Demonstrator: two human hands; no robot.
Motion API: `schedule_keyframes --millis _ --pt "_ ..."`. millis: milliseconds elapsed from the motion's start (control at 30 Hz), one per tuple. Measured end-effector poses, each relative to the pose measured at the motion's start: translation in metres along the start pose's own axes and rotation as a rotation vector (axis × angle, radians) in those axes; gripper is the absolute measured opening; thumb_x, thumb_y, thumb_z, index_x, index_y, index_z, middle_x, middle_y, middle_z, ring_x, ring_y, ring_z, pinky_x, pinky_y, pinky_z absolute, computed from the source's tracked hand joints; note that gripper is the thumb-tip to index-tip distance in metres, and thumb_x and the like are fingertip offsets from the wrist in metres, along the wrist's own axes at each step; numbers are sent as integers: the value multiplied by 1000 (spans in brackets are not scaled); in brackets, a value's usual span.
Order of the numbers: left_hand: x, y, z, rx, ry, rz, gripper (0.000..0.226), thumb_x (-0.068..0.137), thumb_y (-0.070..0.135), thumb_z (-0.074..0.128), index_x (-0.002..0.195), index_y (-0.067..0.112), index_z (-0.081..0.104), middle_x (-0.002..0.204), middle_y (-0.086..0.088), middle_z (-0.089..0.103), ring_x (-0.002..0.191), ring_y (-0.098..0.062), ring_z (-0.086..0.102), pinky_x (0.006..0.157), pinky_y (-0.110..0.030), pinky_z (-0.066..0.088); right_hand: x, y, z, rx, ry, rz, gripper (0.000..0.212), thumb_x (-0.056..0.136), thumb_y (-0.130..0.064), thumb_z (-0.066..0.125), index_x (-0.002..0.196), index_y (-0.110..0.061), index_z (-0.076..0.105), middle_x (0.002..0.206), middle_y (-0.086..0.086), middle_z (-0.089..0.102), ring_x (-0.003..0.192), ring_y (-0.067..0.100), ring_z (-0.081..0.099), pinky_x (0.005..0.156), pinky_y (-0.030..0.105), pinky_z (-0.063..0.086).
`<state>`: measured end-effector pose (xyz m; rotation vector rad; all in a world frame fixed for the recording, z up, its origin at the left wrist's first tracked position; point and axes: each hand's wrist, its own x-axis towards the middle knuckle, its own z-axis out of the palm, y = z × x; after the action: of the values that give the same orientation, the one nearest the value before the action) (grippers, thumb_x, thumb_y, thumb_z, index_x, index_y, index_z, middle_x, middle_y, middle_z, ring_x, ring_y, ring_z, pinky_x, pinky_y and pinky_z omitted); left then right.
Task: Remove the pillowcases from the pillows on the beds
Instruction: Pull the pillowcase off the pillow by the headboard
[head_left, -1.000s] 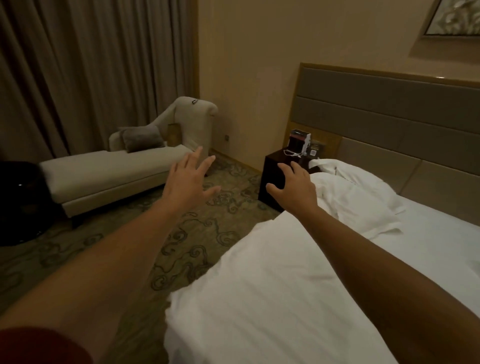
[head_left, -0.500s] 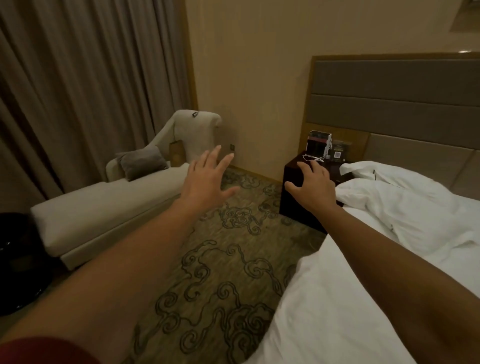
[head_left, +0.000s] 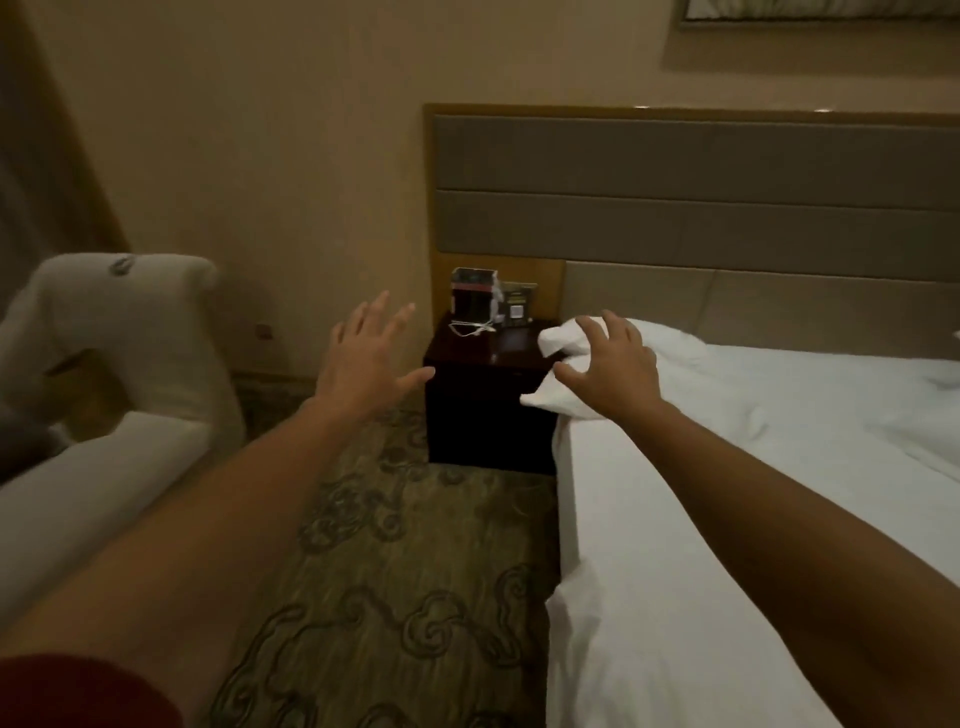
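A white pillow in its pillowcase (head_left: 691, 364) lies at the head of the bed (head_left: 675, 545), its corners poking out over the left edge beside the nightstand. My right hand (head_left: 610, 364) hovers over that near end of the pillow with fingers spread and slightly bent, holding nothing; whether it touches the fabric I cannot tell. My left hand (head_left: 366, 358) is stretched out in the air above the carpet, left of the nightstand, fingers straight and spread.
A dark nightstand (head_left: 485, 400) with a small box and a cable on top stands between the bed and the wall. A padded headboard (head_left: 701, 208) runs behind. A cream chaise (head_left: 119, 374) sits at the left. Patterned carpet (head_left: 395, 571) fills the gap.
The view has moved closer to the bed head and turned right. Both hands have advanced; my right hand now hovers over the pillow's near end instead of beside the nightstand.
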<state>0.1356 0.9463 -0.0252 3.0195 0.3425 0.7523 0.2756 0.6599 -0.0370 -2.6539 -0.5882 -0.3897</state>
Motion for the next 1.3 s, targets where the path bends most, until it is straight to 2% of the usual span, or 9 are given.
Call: schedule_keyframes --millis 133,200,367,433,467,533,633,867,1300 --pt "67 -22 39 -30 -22 164 86 83 68 54 153 34 16 162 -4 9 148 -30 15 118 -52 20 40 -4 26 -68 25 115 77 85 -66 57 150 -34 34 163 6 25 149 30 21 114 60 29" --pt "137 -43 64 -103 -32 216 86 83 69 53 152 34 15 162 -3 9 148 -29 14 118 -51 19 82 -12 35 -106 48 197 75 85 -66 55 150 -34 34 162 5 26 149 30 21 114 61 27" --pt "262 -40 117 -180 -58 333 86 82 70 53 151 34 18 162 -4 13 147 -30 17 116 -53 22 158 -5 35 -182 161 329 72 87 -63 56 148 -31 37 161 7 28 148 29 22 113 59 26" --pt "278 -33 124 -166 -47 354 86 81 69 55 151 34 19 162 -4 13 147 -30 17 116 -54 23 170 2 36 -194 144 335 72 87 -63 57 148 -31 36 160 7 28 148 29 22 113 58 26" --pt "316 -18 164 -211 -89 398 86 82 69 55 152 33 19 162 -4 13 148 -30 17 117 -54 22 196 27 58 -226 141 401 72 86 -63 57 148 -31 36 160 7 28 148 29 22 113 58 26" --pt "325 -8 176 -185 -88 450 88 82 67 57 153 33 17 162 -4 10 149 -29 14 118 -52 20 204 40 66 -194 130 449 72 86 -61 58 148 -30 37 160 7 28 148 29 22 112 57 27" --pt "399 10 223 -194 -58 472 89 82 64 60 153 33 16 163 -3 8 149 -29 12 119 -52 18 272 78 85 -212 165 467 73 86 -58 60 149 -28 36 161 8 27 148 29 22 113 58 28" --pt "621 95 345 -214 -106 539 89 81 69 57 152 34 16 163 -2 11 148 -28 16 117 -52 20 471 190 105 -237 171 567 74 87 -57 61 149 -27 34 160 7 28 147 29 24 111 57 31" --pt "834 217 573 -278 -262 803 87 82 67 57 152 33 17 162 -3 15 147 -28 20 115 -50 25 648 361 205 -224 188 912 80 84 -59 61 151 -26 33 161 7 27 147 29 25 111 55 32"
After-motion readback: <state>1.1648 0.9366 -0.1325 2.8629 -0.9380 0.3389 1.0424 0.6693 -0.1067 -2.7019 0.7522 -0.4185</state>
